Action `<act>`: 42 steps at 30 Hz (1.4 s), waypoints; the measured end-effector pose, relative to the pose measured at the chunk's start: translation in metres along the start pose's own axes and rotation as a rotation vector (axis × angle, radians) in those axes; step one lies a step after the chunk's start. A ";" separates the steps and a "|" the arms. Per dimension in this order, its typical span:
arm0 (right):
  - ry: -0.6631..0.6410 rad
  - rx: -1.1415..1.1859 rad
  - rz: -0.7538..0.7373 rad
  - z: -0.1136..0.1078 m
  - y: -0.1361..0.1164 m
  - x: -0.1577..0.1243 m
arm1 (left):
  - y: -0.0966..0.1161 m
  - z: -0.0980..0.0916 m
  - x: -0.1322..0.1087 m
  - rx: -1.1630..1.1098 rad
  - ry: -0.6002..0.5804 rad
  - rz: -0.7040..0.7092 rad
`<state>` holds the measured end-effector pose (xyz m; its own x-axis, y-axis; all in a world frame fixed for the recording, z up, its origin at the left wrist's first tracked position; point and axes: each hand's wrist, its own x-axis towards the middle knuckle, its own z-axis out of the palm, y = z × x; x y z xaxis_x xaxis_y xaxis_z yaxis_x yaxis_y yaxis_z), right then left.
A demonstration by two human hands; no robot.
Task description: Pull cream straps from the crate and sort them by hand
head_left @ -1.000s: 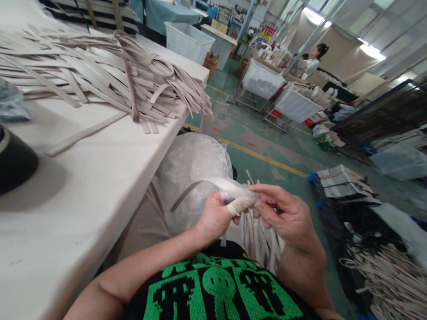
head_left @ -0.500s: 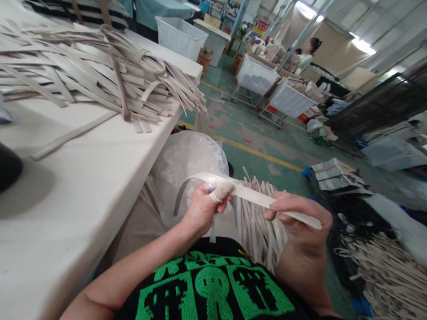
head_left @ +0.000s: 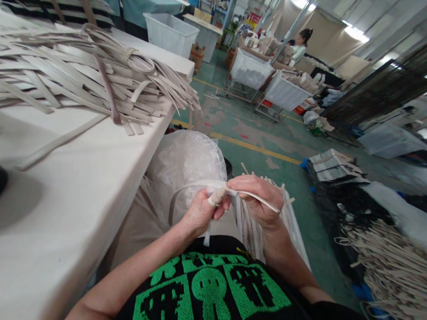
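Note:
Both hands work close together over my lap. My left hand (head_left: 202, 211), with a taped thumb, pinches a long pale strip (head_left: 186, 190) that curves away to the left. My right hand (head_left: 257, 198) is closed on the same strip just to the right, where its free end (head_left: 270, 205) runs on past the fingers. A bundle of similar pale strips (head_left: 256, 230) hangs beneath both hands across my lap. A clear plastic bag (head_left: 187, 166) bulges behind the hands.
A white table (head_left: 73, 178) on the left bears a big heap of pale strips (head_left: 85, 76). More strips (head_left: 397, 269) lie on the floor at right. White bins (head_left: 169, 32) and carts (head_left: 285, 93) stand farther back, with a person (head_left: 298, 46) beside them.
My right hand slid out along the strip to the right, then came back in next to my left hand. The view shifted slightly to the right.

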<state>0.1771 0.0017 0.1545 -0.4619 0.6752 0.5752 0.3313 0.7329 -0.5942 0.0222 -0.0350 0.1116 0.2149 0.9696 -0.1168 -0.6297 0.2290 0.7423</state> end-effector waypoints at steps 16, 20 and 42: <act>0.007 0.705 0.479 -0.115 0.024 -0.057 | -0.027 -0.086 0.050 -0.166 0.377 -0.110; -0.068 0.687 0.769 -0.085 0.050 -0.057 | -0.035 -0.091 0.050 0.182 0.375 0.007; -0.098 1.272 0.830 0.068 0.134 0.038 | -0.063 -0.103 0.034 0.874 -0.304 -0.134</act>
<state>0.1481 0.1200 0.0588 -0.5753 0.8016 -0.1627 -0.3670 -0.4307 -0.8245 -0.0071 -0.0074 -0.0072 0.5088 0.8474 -0.1517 0.1729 0.0721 0.9823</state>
